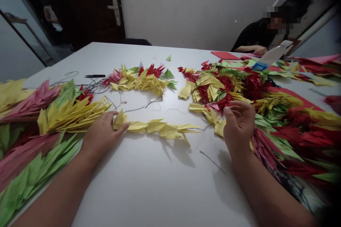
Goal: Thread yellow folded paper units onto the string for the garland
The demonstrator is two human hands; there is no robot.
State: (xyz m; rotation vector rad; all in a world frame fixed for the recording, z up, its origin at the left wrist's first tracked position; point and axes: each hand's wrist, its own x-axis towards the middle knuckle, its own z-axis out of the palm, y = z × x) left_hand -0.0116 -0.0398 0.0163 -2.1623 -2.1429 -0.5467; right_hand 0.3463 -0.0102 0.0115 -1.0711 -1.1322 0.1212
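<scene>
My left hand (103,133) pinches the left end of a string of yellow folded paper pieces (162,128), stretched across the white table. A dark thread runs from the string's right end toward more yellow pieces (220,127). My right hand (239,122) is raised beside those pieces, its thumb and fingers curled together; whatever lies between them is too small to make out. Below the string, a thin looped needle or wire (213,162) rests on the table (160,191).
Paper garlands in yellow, pink and green (71,113) lie at left; red, yellow and green ones (287,113) pile at right. Behind are a shorter garland (144,81), a black pen-like tool (95,76), tangled thread and a bottle (274,56). A person in black sits at back right.
</scene>
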